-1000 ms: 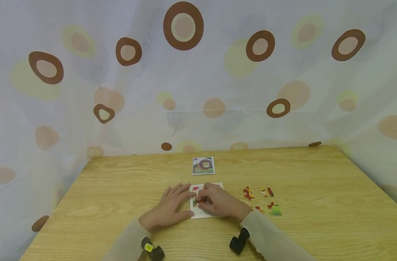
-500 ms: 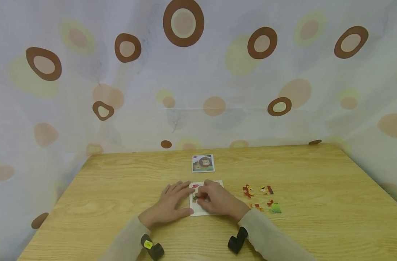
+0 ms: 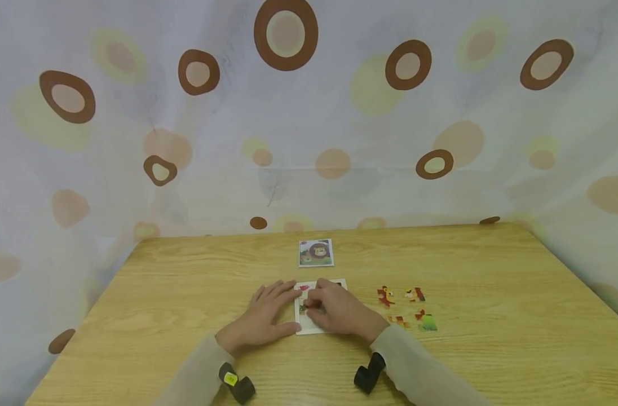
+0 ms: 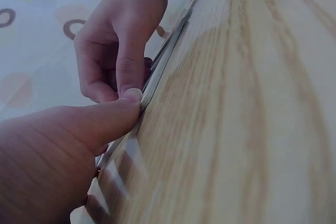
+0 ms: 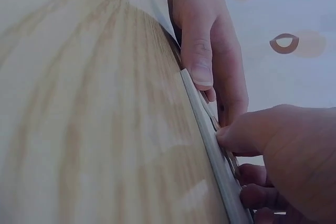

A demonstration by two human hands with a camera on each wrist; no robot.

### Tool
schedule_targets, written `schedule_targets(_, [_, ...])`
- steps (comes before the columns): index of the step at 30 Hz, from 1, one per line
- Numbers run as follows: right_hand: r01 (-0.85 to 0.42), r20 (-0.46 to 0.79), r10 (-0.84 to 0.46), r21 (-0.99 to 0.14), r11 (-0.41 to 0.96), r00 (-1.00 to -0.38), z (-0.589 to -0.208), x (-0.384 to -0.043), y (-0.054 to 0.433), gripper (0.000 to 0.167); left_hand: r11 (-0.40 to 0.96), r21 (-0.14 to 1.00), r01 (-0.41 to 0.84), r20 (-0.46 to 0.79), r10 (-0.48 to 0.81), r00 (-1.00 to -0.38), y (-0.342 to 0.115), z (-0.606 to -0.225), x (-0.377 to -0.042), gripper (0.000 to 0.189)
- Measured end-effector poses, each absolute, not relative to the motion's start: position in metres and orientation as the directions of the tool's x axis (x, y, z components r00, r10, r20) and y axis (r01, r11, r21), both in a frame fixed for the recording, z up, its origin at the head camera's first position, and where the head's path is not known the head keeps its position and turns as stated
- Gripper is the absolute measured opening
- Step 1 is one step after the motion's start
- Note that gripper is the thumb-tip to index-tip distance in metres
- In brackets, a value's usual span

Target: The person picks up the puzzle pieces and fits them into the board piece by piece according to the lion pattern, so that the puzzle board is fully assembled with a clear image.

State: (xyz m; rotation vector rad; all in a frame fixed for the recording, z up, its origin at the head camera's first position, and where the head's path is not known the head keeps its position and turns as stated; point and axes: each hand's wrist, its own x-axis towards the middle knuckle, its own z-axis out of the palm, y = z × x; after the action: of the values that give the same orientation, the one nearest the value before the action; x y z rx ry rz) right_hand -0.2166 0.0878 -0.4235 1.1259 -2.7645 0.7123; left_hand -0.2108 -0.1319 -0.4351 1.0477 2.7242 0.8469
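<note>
A white-framed puzzle board (image 3: 309, 327) lies flat on the wooden table, part of its picture showing, including a pink patch at the far left corner. My left hand (image 3: 260, 320) rests along its left side with fingers spread fairly straight, the thumb at the near corner and fingertips at the far one. Over the board's middle, my right hand (image 3: 341, 310) pinches a puzzle piece with curled fingers and thumb; the piece is mostly hidden beneath them. The right wrist view has the right thumb (image 5: 241, 132) low at the board's edge, close to the left hand (image 5: 202, 40).
Several loose puzzle pieces lie to the right of the board, among them a brown one (image 3: 386, 296) and a green one (image 3: 428, 322). Beyond the board lies a lion picture card (image 3: 316, 254). A patterned curtain (image 3: 334, 192) hangs behind the table.
The head view has tilted slightly, so everything sits a little higher. The right fingers have shifted slightly over the board, and less of the reddish piece shows. The left hand stays in place.
</note>
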Motion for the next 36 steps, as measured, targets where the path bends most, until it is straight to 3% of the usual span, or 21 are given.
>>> schedule_targets(11, [-0.656, 0.241, -0.616, -0.384, 0.649, -0.75, -0.42, -0.214, 0.084, 0.009, 0.599, 0.547, 0.585, 0.096, 0.649, -0.755, -0.132, -0.434, -0.213, 0.064])
schedule_targets(18, [-0.744, 0.326, -0.683, -0.113, 0.658, -0.654, -0.42, -0.211, 0.077, 0.007, 0.613, 0.524, 0.592, 0.104, 0.644, -0.758, -0.133, -0.434, -0.213, 0.065])
schedule_targets(21, [-0.751, 0.341, -0.692, -0.066, 0.657, -0.636, -0.421, -0.21, 0.076, 0.007, 0.614, 0.525, 0.589, 0.106, 0.64, -0.761, -0.133, -0.435, -0.212, 0.065])
schedule_targets(26, [-0.748, 0.351, -0.685, -0.071, 0.66, -0.638, -0.423, -0.209, 0.076, 0.003, 0.61, 0.526, 0.592, 0.113, 0.64, -0.76, -0.133, -0.438, -0.212, 0.064])
schedule_targets(36, [-0.727, 0.317, -0.665, -0.146, 0.671, -0.677, -0.422, -0.208, 0.078, 0.011, 0.61, 0.521, 0.597, 0.119, 0.641, -0.758, -0.132, -0.437, -0.212, 0.065])
